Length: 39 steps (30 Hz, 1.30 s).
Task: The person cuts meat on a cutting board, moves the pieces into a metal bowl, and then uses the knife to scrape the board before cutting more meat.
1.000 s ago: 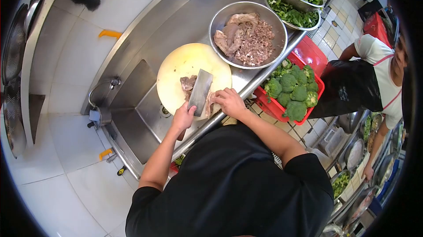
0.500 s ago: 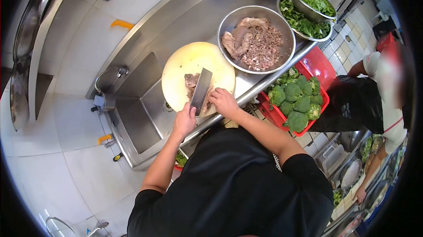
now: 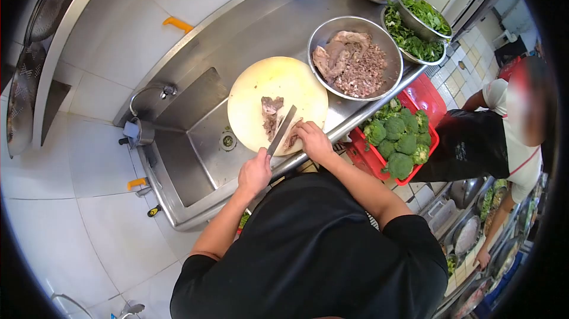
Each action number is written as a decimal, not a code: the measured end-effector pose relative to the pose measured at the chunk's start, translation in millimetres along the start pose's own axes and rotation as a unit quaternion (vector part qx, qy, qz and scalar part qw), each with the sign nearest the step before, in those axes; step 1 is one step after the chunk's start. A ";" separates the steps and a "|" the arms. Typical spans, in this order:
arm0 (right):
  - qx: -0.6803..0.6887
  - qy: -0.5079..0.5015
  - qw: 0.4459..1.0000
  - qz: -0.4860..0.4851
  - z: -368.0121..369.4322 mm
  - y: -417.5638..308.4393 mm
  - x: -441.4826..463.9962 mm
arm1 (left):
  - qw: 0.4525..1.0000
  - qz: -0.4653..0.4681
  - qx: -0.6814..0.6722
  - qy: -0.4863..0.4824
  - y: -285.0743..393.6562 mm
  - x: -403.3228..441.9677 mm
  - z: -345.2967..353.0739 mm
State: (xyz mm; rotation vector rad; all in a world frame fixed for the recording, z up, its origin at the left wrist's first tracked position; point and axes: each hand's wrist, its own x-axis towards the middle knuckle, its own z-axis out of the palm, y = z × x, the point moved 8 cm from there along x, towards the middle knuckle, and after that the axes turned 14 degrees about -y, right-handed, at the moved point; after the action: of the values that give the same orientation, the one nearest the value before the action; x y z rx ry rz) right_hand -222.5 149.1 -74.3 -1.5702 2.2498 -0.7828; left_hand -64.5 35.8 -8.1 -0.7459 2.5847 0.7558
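Observation:
My left hand (image 3: 255, 173) is wrapped round the handle of a cleaver (image 3: 282, 131), whose blade stands nearly on edge over the round cutting board (image 3: 249, 111). Brownish meat (image 3: 271, 111) lies on the board to the left of the blade. On the right of the blade, my right hand (image 3: 314, 141) presses its bent fingers onto a smaller piece of meat (image 3: 290, 140) at the board's near edge. A metal bowl (image 3: 398, 76) beyond the board holds large meat pieces and chopped meat.
A sink (image 3: 195, 153) lies left of the board. A red basket (image 3: 434, 141) of broccoli stands right of the counter edge. Bowls of leafy greens (image 3: 424, 49) are at the far right end. A co-worker in a black apron (image 3: 474, 144) stands at the right.
The view has shifted, so the board appears further right. The cleaver blade, flatter to view before, now shows mostly its narrow edge. Both hands keep their places at the board.

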 end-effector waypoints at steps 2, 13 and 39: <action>-0.039 0.027 0.999 -0.001 -0.2 -3.9 2.2 | 1.000 0.022 0.016 -0.005 -2.7 1.6 1.9; -0.086 -0.054 0.995 0.005 8.2 -18.2 8.7 | 0.993 0.058 0.060 -0.082 -25.2 3.1 23.9; 0.013 -0.088 0.993 -0.074 -4.2 3.1 2.2 | 0.994 -0.056 0.025 -0.085 -11.6 -2.8 38.1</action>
State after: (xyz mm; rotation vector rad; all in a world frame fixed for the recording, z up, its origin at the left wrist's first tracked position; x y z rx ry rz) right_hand -227.9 148.9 -72.5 -1.7371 2.0104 -0.6795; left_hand -49.0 50.4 -41.9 -0.7702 2.3786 0.6867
